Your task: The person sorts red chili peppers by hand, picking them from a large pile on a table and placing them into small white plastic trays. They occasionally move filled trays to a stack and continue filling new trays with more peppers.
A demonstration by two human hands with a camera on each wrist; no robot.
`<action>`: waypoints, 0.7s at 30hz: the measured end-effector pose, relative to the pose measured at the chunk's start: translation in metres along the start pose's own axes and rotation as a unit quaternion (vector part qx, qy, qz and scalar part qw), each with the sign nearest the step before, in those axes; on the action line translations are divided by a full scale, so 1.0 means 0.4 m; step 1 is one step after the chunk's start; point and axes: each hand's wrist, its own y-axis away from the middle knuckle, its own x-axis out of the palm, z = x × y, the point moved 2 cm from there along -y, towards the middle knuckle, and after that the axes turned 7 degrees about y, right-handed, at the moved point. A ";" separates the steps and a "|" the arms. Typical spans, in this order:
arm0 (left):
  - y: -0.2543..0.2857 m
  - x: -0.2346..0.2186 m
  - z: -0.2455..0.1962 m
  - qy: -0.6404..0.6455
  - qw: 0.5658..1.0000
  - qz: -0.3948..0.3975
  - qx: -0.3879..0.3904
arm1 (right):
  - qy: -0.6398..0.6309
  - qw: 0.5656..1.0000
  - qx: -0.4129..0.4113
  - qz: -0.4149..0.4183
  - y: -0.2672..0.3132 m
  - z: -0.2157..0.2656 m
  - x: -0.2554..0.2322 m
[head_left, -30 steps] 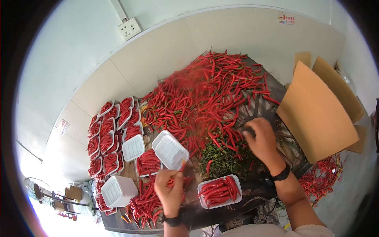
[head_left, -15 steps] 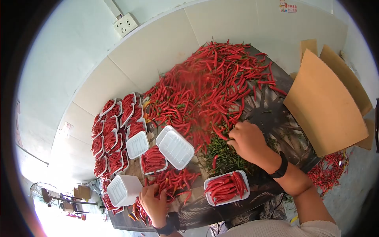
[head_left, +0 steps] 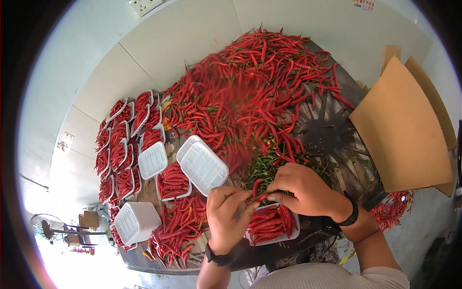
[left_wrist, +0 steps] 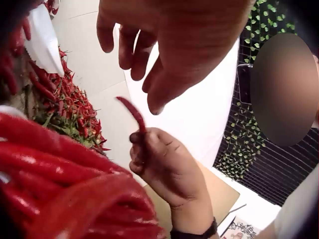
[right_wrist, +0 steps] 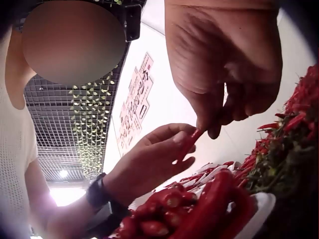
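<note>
In the head view my right hand (head_left: pixel 305 190) pinches a red chili pepper (head_left: pixel 261 197) between thumb and fingertips. My left hand (head_left: pixel 228 216) is beside it, thumb and fingers spread around the chili's free end. The left wrist view shows the left hand (left_wrist: pixel 174 45) with loosely bent, parted fingers, and the chili (left_wrist: pixel 132 112) upright in the right hand's grip. Below both hands sits a white tray (head_left: pixel 297 230) filled with red chilies (head_left: pixel 269 224). In the right wrist view the chili (right_wrist: pixel 192 142) overlaps the left hand's thumb and fingers.
A large heap of red chilies (head_left: pixel 250 91) covers the back of the table, with green stems (head_left: pixel 262 168) at its front. Filled trays stand at the left near stacked white trays (head_left: pixel 137 221) and loose chilies (head_left: pixel 180 226). White trays (head_left: pixel 204 166) lie mid-table. A cardboard box (head_left: pixel 402 130) is at right.
My left hand has moved right from the loose chilies to beside the right hand. The right hand has come from the green stems toward the filled tray, now holding a chili.
</note>
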 end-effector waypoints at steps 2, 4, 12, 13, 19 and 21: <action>0.018 0.008 0.018 0.020 1.000 0.007 -0.017 | -0.007 1.000 0.000 0.001 0.001 0.004 0.005; 0.024 0.013 0.025 0.042 0.998 0.012 -0.034 | -0.011 1.000 0.008 -0.003 0.001 0.007 0.004; 0.024 0.021 0.029 0.045 0.997 0.032 -0.053 | 0.015 0.999 -0.007 -0.051 0.003 0.007 0.019; 0.026 0.023 0.029 0.045 0.997 0.032 -0.053 | 0.028 0.998 -0.014 -0.049 0.003 0.007 0.021; 0.032 0.023 0.031 0.161 0.978 0.061 -0.117 | -0.035 0.999 -0.018 -0.006 -0.004 -0.010 0.012; 0.034 0.023 0.033 0.227 0.958 0.087 -0.153 | -0.071 0.997 -0.014 0.024 -0.007 -0.020 0.006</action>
